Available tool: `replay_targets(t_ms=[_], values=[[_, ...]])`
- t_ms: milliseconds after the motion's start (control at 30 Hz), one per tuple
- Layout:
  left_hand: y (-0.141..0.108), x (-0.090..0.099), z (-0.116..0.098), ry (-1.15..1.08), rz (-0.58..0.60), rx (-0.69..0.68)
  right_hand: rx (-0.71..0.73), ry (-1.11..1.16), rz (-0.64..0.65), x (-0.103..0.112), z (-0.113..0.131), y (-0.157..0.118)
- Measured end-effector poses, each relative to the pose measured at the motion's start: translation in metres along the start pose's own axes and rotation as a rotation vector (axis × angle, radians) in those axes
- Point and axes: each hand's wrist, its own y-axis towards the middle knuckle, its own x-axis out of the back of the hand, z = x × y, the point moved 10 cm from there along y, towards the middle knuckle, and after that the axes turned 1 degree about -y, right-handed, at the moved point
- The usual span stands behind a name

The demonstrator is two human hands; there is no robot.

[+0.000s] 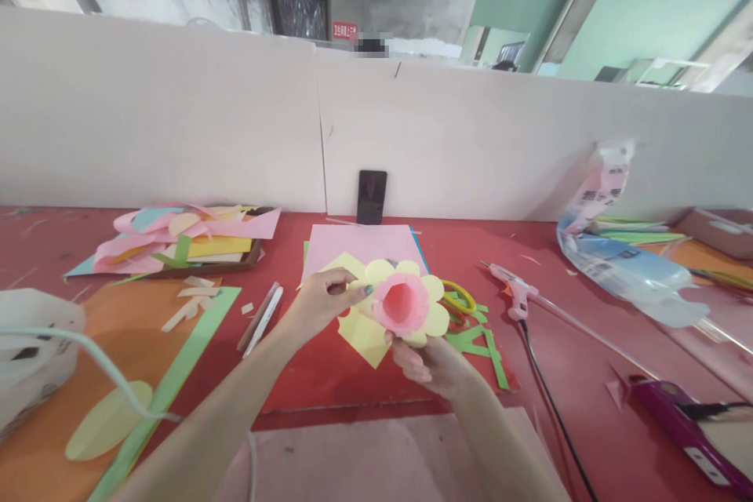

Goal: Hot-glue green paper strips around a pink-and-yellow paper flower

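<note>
Left hand (pixel 321 298) grip: thumb and fingers pinching the yellow-petalled paper flower (pixel 403 304) at its left edge; right hand (pixel 432 365) grip closed on it from below. Flower's held above the tabletop (pixel 488 239), pink cupped centre facing the camera, in front of the yellow sheet (pixel 365 341) and pink sheet (pixel 353 243). Green scraps (pixel 496 361) and yellow-handled scissors (pixel 466 294) sit just right of it, glue gun (pixel 518 300) farther right, phone (pixel 372 198) propped against the white partition (pixel 235 118).

Head-worn view, facing forward, tilted down; near both hands (pixel 321 298) (pixel 435 365), white partition (pixel 176 110) beyond
</note>
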Motion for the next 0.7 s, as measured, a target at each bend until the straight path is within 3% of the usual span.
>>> replay_targets(t_ms=[300,433,567,700], values=[[-0.003,-0.004,-0.01,0.017,0.031,-0.018,-0.047,-0.064,0.013,0.0,-0.007,-0.001],[-0.002,-0.004,-0.008,0.011,0.018,-0.028,0.016,-0.159,-0.02,-0.002,-0.001,-0.001],[-0.002,-0.002,-0.006,-0.017,-0.001,-0.021,0.044,-0.292,-0.15,0.006,0.005,0.0],[0.0,0.009,-0.006,-0.051,-0.07,-0.016,0.154,-0.385,-0.383,0.026,0.028,-0.006]])
